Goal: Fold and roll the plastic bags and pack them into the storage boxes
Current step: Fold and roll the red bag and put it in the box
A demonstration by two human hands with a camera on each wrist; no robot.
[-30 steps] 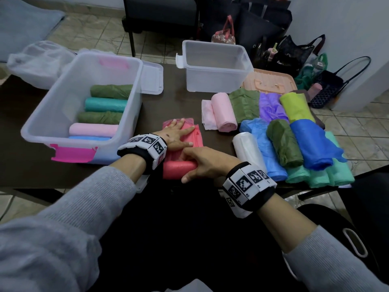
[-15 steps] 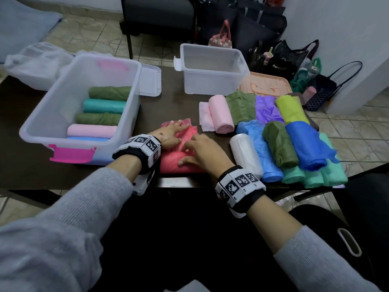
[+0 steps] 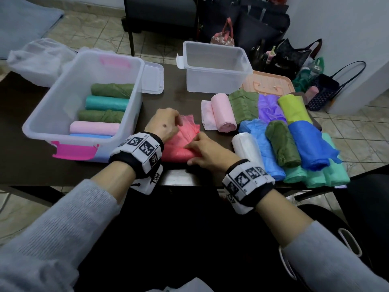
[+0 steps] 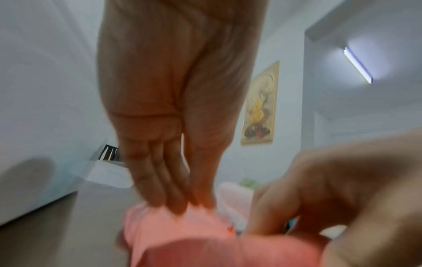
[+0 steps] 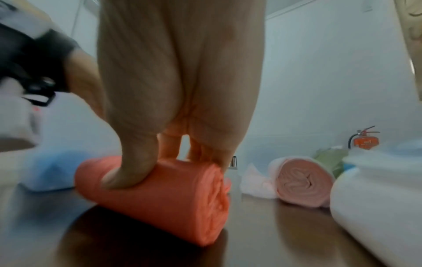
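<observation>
Two hands work one red plastic bag (image 3: pixel 182 142) lying on the dark table (image 3: pixel 25 165) just beside the pink-latched storage box (image 3: pixel 63 114), which holds five rolled bags. The left hand (image 3: pixel 164 125) pinches the bag's loose far end between fingers and thumb. The right hand (image 3: pixel 207 153) curls thumb and fingers over the rolled near portion; a second, clear storage box (image 3: pixel 214 68) stands farther back.
</observation>
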